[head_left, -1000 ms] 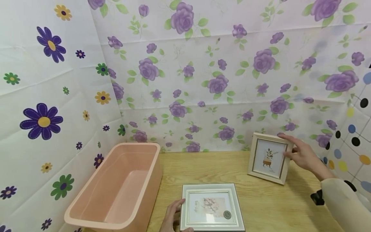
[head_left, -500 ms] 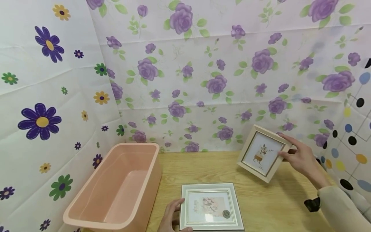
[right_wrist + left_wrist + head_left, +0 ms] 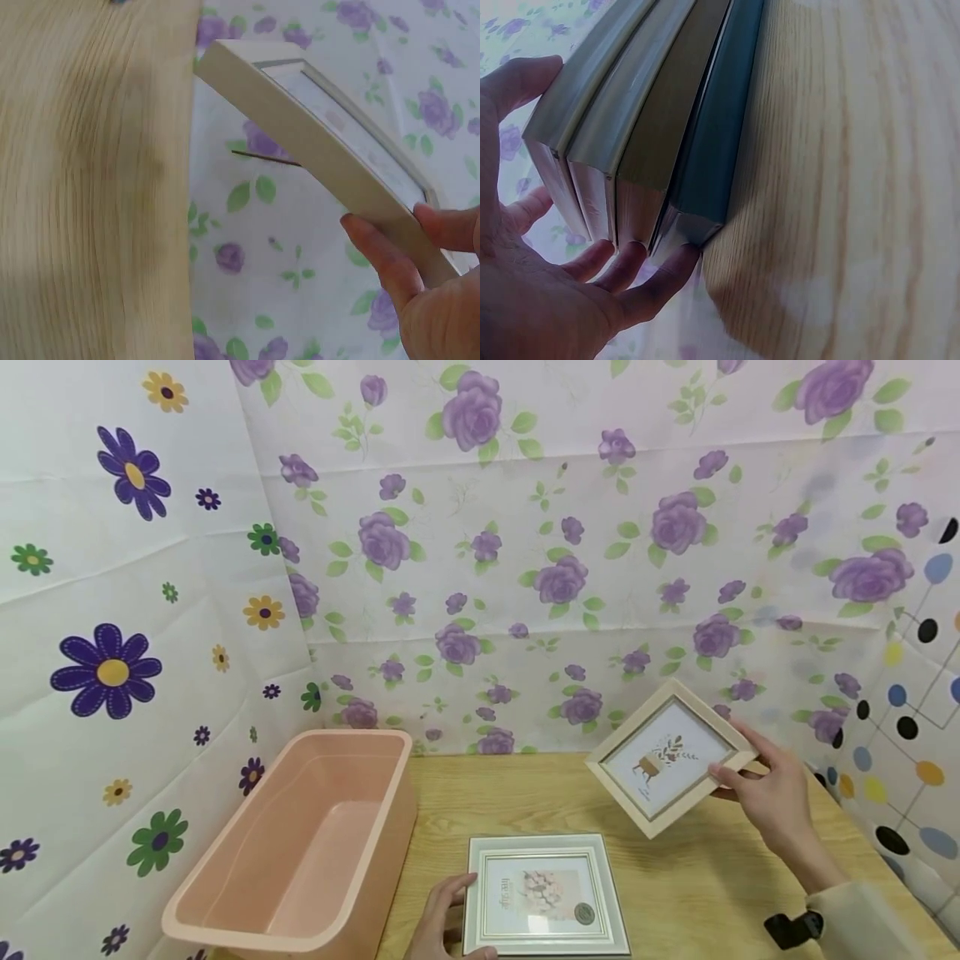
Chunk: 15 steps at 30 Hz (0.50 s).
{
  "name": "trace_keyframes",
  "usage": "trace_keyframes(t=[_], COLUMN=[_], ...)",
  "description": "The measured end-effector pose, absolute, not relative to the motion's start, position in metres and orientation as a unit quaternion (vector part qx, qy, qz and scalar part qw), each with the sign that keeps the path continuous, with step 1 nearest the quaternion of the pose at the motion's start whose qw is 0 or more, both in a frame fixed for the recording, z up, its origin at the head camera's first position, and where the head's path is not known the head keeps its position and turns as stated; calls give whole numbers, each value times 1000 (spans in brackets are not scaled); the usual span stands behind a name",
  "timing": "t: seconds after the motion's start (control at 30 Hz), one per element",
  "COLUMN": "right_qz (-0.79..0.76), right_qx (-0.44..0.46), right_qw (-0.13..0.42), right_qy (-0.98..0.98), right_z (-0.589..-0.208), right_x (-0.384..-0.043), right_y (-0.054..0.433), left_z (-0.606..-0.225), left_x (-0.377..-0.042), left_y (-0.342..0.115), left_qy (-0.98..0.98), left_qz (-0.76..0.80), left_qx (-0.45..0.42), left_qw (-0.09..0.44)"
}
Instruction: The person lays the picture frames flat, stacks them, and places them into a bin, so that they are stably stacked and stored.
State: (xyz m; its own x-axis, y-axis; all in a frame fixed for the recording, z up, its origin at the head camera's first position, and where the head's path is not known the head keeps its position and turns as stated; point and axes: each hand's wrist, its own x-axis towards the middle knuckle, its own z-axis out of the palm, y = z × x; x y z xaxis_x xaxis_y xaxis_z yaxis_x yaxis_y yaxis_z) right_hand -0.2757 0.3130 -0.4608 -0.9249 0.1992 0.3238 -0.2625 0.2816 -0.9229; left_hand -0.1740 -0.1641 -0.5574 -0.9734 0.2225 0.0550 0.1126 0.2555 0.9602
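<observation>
My right hand (image 3: 772, 793) pinches a cream picture frame (image 3: 731, 720) by its right corner, thumb on the front and fingers behind. The picture frame is tilted cornerwise and held above the table. In the right wrist view a thin dark piece (image 3: 266, 158) juts from behind it. Near the front edge of the head view, a white picture frame (image 3: 607, 893) with a blossom print lies face up. In the left wrist view it tops a stack of several picture frames (image 3: 641, 142). My left hand (image 3: 442, 918) grips the stack's left side, thumb and fingertips against its edges.
On the left stands a deep pink plastic tub (image 3: 401, 777), nothing visible inside. Beneath everything is a wood-grain table (image 3: 510, 793). Flower-patterned cloth (image 3: 525, 693) hangs behind and at the left; dotted cloth (image 3: 907, 760) borders the right.
My right hand has lifted the cream picture frame, turned it clockwise and carried it leftward. My left hand and the stack have stayed in place.
</observation>
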Motion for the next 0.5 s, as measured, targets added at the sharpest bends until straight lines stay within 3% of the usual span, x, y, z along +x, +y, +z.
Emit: trace_keyframes(t=[0.5], right_qz=[770], right_qx=[-75], right_qw=[134], right_qy=[-620], right_z=[-449], right_x=[-224], right_y=[256], left_z=[-552], left_x=[-178], left_y=[-170], left_qy=[823], left_qz=[551], left_qx=[134], left_qw=[25])
